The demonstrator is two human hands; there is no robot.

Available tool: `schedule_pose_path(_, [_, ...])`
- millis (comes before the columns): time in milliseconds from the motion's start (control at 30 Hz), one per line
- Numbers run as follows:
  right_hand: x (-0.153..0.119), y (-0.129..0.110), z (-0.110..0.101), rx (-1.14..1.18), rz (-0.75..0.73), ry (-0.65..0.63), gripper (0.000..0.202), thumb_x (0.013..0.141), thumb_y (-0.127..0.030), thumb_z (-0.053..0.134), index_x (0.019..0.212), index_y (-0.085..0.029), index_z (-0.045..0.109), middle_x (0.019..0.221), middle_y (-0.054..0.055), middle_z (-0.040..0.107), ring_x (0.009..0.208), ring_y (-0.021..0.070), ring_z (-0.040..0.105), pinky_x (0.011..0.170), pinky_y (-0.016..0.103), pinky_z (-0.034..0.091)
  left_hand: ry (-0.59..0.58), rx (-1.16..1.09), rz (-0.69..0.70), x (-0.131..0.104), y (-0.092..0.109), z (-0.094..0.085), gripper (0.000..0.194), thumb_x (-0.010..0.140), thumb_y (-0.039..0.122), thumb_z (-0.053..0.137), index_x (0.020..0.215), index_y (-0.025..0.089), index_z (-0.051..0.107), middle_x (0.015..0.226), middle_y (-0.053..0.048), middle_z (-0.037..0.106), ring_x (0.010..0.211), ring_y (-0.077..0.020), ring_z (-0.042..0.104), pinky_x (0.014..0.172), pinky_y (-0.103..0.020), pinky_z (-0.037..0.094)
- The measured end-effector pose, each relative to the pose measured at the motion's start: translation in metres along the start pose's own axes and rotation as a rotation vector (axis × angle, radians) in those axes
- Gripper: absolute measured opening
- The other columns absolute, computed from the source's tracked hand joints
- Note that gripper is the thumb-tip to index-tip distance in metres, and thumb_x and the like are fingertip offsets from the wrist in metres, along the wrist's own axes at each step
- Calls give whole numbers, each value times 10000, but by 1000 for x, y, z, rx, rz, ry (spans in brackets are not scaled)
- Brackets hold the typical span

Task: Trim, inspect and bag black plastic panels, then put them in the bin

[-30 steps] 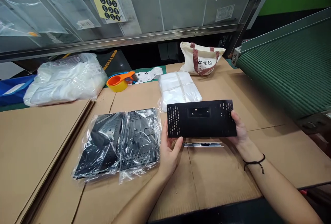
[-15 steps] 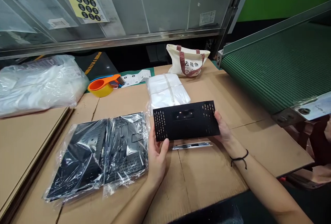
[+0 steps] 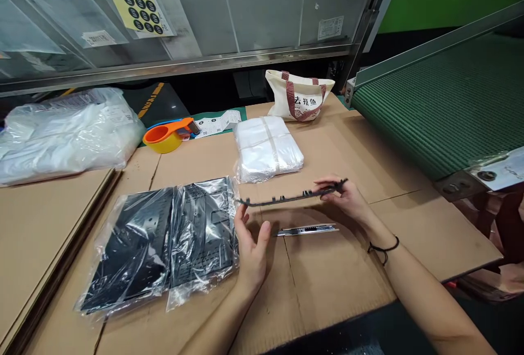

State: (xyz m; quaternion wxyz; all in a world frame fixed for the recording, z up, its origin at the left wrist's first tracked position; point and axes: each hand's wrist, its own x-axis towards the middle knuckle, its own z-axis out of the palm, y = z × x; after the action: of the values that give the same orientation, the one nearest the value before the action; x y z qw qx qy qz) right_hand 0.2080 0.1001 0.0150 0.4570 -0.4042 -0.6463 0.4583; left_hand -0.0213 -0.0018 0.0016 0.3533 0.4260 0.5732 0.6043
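A black plastic panel point(image 3: 286, 199) is held nearly edge-on above the cardboard, with small tabs standing up along it. My right hand point(image 3: 350, 200) grips its right end, fingers behind and partly hidden. At the left end, the fingertips of my left hand point(image 3: 252, 254) touch the panel's underside, while the thumb stands apart from it. Below the panel lies a slim silver and black tool point(image 3: 307, 230), perhaps a utility knife. Left of my left hand, two black panels in clear plastic bags lie side by side: a smooth one point(image 3: 135, 246) and a ribbed one point(image 3: 202, 229).
A strapped stack of clear bags point(image 3: 268, 147) lies beyond the panel, with a cloth tote bag point(image 3: 301, 98) behind it. An orange tape dispenser point(image 3: 164, 135) and a large plastic bundle point(image 3: 69, 131) are at back left. A green conveyor point(image 3: 442, 98) slopes along the right.
The panel has tipped from showing its broad slotted face to nearly edge-on. My right hand has turned with it, and my left thumb has come away from its face.
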Motion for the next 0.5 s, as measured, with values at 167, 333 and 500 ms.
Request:
schedule_pose_path(167, [-5, -6, 6, -371, -375, 156, 331, 821, -240, 622, 1149, -283, 629, 1159, 72, 658, 1125, 255, 571, 1003, 481, 427, 6, -122, 106, 0, -2, 0, 515, 893, 495, 552, 1342, 271, 438, 1385, -78, 484, 1298, -243, 451, 1133, -416, 298])
schedule_pose_path(333, [-12, -10, 12, -612, -477, 302, 684, 738, -389, 690, 1366, -259, 455, 1370, 146, 477, 1217, 357, 469, 995, 592, 388, -5, -56, 209, -3, 3, 0, 454, 892, 385, 586, 1319, 264, 487, 1450, -67, 449, 1385, -238, 360, 1163, -387, 270])
schedule_pose_path(500, [-11, -1, 16, -441, -480, 335, 600, 838, -327, 617, 1406, -320, 422, 1412, 72, 465, 1321, 286, 426, 1104, 517, 340, -35, -80, 258, -7, 10, 1, 654, 884, 234, 604, 1453, 343, 300, 1570, -22, 292, 1446, -196, 253, 1171, -340, 282])
